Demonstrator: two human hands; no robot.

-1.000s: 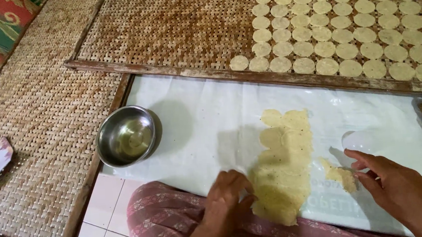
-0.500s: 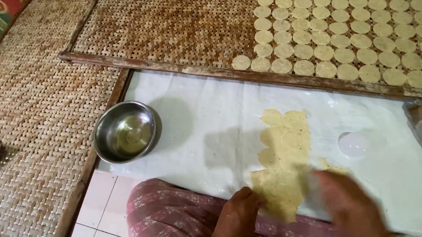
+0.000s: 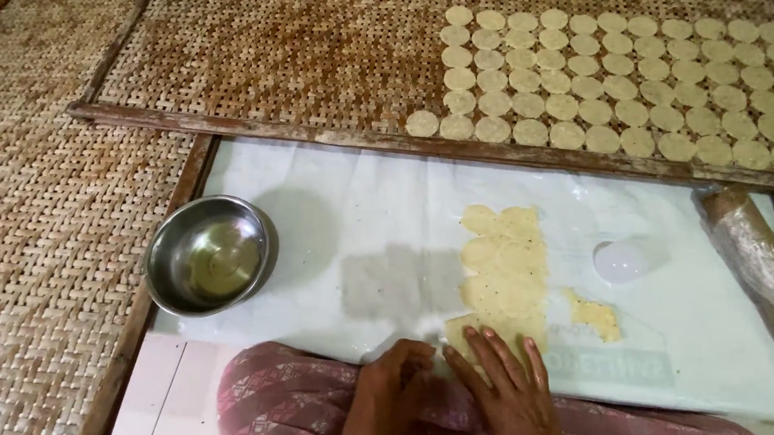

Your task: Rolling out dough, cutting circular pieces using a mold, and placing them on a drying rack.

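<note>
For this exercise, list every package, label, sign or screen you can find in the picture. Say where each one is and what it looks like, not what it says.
Printed panel: on the white plastic sheet, beside the right hand; rectangular, faint pale green lettering, partly under dough.
Nothing else of the kind shows.

Lighting is soft, even daylight, moderately bright; I cannot tell its source. The steel bowl (image 3: 209, 254) throws a faint shadow to its right on the white plastic sheet (image 3: 377, 200), which shows mild glare near its right end. I note a grey rectangular patch (image 3: 399, 283) on the sheet. Focus holds centrally; the woven mat (image 3: 284, 43) softens at the frame corners. Slight compression blur overall.
</note>
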